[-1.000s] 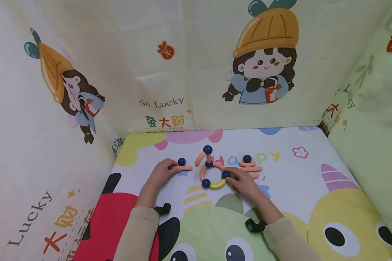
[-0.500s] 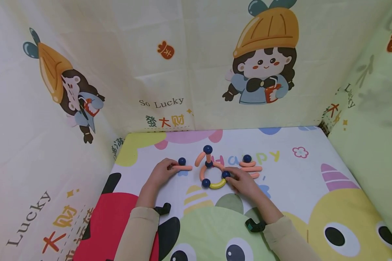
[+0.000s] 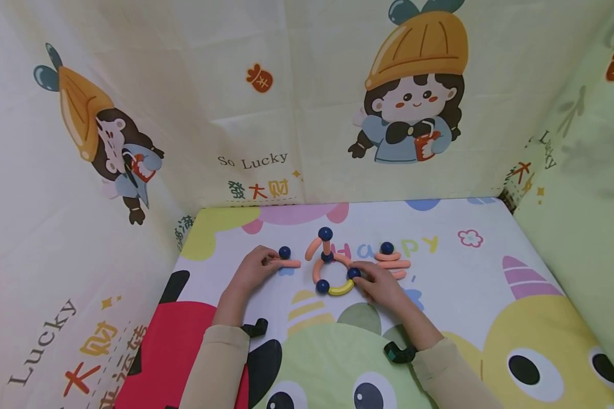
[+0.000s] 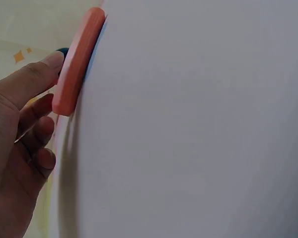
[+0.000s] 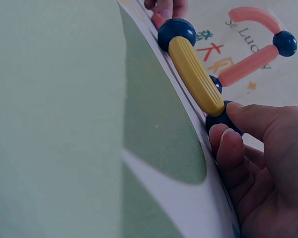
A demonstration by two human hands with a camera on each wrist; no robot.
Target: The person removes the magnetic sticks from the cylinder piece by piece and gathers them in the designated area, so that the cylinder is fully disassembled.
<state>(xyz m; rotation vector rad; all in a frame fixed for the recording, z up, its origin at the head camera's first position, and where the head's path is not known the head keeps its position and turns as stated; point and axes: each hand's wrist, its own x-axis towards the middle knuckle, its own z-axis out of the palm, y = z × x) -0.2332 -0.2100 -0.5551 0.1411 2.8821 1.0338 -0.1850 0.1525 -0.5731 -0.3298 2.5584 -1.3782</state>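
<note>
Right grip [image 3: 381,284] pinches blue ball [image 3: 354,274], pink sticks [image 3: 400,264] near.

- The left hand [image 3: 253,268] pinches one end of a salmon-pink rod [image 3: 291,263], near a glossy dark-blue ball [image 3: 284,252].
- The right hand [image 3: 381,284] pinches a dark-blue joint ball [image 3: 354,273] on a ring of curved salmon-pink pieces [image 3: 317,271] and one curved yellow bar [image 3: 341,289].
- At the ring's far side, an upright salmon-pink rod [image 3: 327,248] bears a dark-blue top ball [image 3: 325,234].
- Further right, salmon-pink bars [image 3: 395,264] lie on the cartoon-printed table [image 3: 471,278], beside another dark-blue ball [image 3: 387,248].
</note>
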